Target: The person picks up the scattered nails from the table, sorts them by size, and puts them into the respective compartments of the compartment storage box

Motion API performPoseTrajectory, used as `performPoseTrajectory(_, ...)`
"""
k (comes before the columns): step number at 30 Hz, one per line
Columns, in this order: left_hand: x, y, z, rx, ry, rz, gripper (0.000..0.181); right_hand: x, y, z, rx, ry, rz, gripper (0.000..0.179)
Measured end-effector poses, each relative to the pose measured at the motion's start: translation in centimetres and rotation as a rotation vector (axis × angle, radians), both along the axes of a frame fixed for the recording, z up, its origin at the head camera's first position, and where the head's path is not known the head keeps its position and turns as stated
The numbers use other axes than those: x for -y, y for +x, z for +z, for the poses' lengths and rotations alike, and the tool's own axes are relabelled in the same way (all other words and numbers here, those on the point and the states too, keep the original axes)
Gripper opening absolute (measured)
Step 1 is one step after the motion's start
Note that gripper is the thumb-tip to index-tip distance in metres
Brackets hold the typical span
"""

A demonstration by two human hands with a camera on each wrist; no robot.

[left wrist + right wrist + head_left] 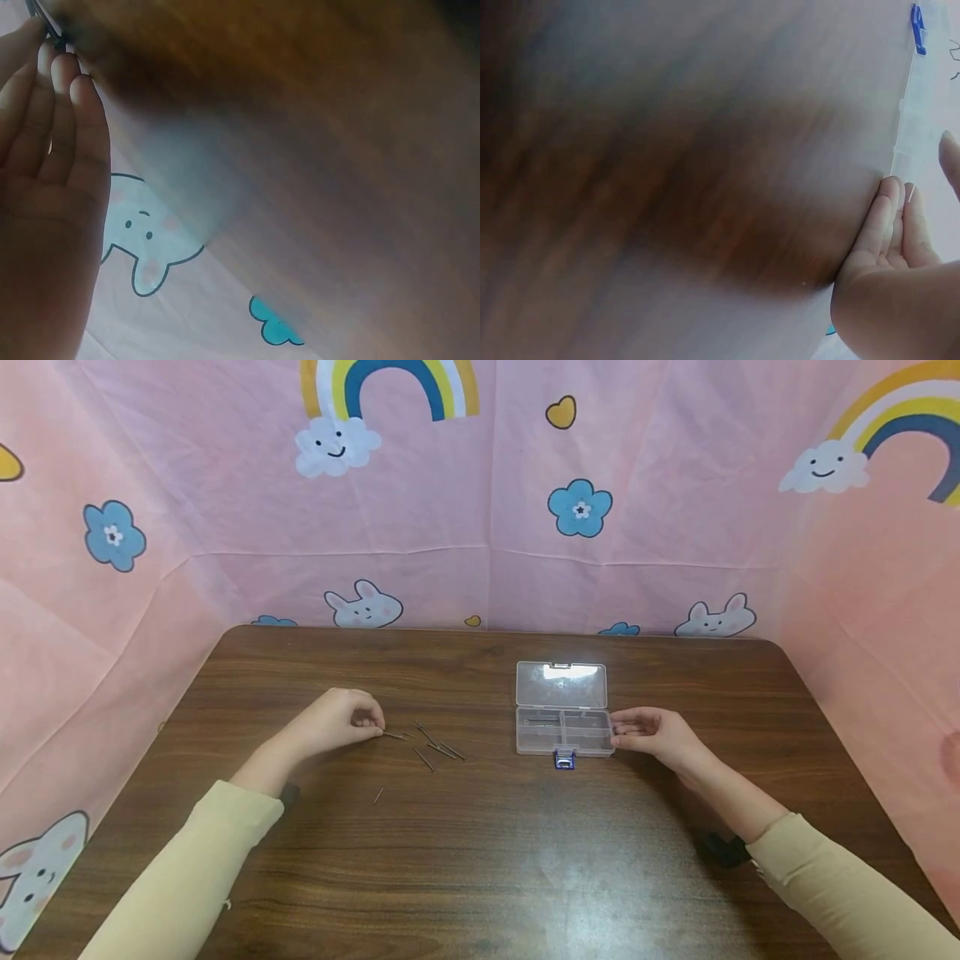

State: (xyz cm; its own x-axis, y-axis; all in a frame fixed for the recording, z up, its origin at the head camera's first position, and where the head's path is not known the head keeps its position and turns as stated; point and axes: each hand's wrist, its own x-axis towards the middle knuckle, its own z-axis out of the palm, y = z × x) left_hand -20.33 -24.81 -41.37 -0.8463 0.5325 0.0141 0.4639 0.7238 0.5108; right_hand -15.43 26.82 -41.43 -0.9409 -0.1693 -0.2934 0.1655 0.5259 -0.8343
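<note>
My left hand [341, 720] pinches a thin metal nail [394, 736] between thumb and fingertips, low over the table's left half. In the left wrist view, dark slender metal shows at the fingertips [64, 67]. Just right of this hand lie several loose nails [424, 759], some crossing each other. One short nail [378, 796] lies apart, nearer the front. My right hand [660, 737] has its fingers extended against the right end of a clear plastic box [588, 744]. In the right wrist view the thumb [951, 157] stands away from the other fingers.
The box's clear lid [561, 687] is folded back, and a blue latch [565, 760] hangs at its front. Inside are dividers, with a few nails [543, 721] in the back left compartment. A patterned pink cloth [450, 510] walls the wooden table [465, 877].
</note>
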Motion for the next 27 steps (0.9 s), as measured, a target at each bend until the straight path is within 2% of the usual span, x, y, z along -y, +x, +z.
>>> performPoseTrajectory(10,0.1,0.0,0.0,-0.008,0.002,0.024,0.013,0.0,0.0,0.0,0.004,0.002,-0.002,0.052)
performPoseTrajectory(15,-0.1,-0.1,-0.3,-0.021,0.0,0.055,0.01,0.0,0.0,0.0,-0.001,0.003,0.008,0.052)
performPoseTrajectory(24,-0.8,-0.2,-0.1,-0.019,0.041,0.189,0.005,0.0,0.1,-0.2,-0.016,-0.002,0.014,0.052)
performPoseTrajectory(27,-1.2,-0.2,0.1,-0.023,0.081,0.223,0.005,0.1,0.1,-0.1,-0.01,-0.001,0.008,0.052)
